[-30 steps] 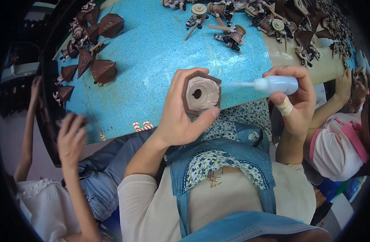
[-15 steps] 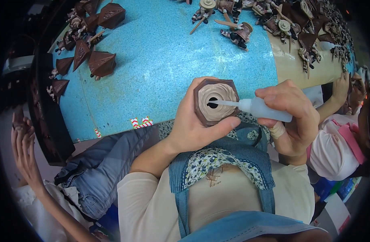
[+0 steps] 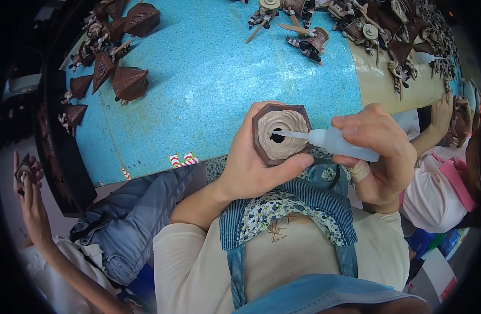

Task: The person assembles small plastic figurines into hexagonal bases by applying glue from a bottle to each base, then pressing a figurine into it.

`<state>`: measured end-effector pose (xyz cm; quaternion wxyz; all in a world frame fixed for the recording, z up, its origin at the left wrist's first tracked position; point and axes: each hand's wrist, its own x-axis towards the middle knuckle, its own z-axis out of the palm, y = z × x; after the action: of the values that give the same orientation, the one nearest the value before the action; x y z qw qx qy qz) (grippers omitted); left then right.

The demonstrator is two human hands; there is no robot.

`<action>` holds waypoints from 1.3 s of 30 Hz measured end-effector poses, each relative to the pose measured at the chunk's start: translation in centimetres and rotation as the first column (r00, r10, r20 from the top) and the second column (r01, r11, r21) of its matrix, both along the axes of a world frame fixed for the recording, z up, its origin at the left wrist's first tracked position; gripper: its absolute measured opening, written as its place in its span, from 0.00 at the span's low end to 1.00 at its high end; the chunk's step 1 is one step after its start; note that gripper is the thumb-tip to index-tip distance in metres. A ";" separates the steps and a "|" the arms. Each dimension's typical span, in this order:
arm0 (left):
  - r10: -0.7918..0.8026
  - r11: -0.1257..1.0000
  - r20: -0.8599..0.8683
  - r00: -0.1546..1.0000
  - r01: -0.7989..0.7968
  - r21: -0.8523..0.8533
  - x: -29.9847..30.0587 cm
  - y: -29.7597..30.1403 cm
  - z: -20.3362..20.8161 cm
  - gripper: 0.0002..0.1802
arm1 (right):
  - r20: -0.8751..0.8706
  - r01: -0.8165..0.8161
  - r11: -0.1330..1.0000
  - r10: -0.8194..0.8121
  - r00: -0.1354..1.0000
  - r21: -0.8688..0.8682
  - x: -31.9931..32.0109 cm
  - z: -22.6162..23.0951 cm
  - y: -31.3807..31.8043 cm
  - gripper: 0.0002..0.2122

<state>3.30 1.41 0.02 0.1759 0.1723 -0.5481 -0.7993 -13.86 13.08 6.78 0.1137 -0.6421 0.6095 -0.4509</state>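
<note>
A cream short-sleeved shirt (image 3: 298,259) bears thin brown lines (image 3: 277,229); over it sits a striped blue apron (image 3: 231,225) with floral trim (image 3: 272,207) and blue straps (image 3: 237,280). A pale-blue mask (image 3: 324,294) shows below. Beige tape (image 3: 361,170), seemingly, rings the right thumb (image 3: 346,160).

Holding up the left hand (image 3: 240,166) and the right hand (image 3: 388,144) close together, in front of the body.
Reaching up and a bit to the right with the left forearm (image 3: 199,204). Curling the left hand round in a hold, fingers tucked around the far side and left thumb (image 3: 298,163) pointing right along the near side. Keeping the right wrist (image 3: 383,203) almost upright, just under the right hand. Gripping with the right hand too, right thumb (image 3: 349,159) low and bent fingertips (image 3: 339,121) high, pointing left.
</note>
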 end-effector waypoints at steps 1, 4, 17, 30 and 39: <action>-0.004 1.000 -0.003 1.000 0.004 0.000 0.0 0.0 0.0 0.39 | 0.000 0.001 1.000 -0.001 1.000 0.000 -0.1 0.0 0.0 0.15; -0.019 0.999 0.009 1.000 0.020 -0.029 -0.1 0.0 -0.1 0.39 | 0.004 -0.009 1.000 0.009 1.000 0.004 -0.2 -0.1 0.2 0.15; -0.017 1.000 0.028 0.999 0.017 -0.005 -0.4 0.5 0.3 0.37 | 0.081 0.011 0.999 -0.009 0.997 -0.032 -0.7 -1.2 1.1 0.15; 0.212 0.753 0.033 0.977 -0.141 -0.642 -0.4 -1.1 0.9 0.47 | 0.654 0.518 0.855 -0.402 0.641 0.017 -7.6 -9.0 1.7 0.17; 0.364 0.617 -0.197 0.910 -0.394 -0.681 -0.3 -2.0 -0.4 0.44 | 0.157 0.794 0.566 -0.783 0.602 -0.221 -6.1 -9.6 0.8 0.17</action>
<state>3.00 -0.54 -0.43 0.4036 0.1871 -0.7594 -0.4748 -20.00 13.92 -2.83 -0.1746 -0.3024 0.7620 -0.5454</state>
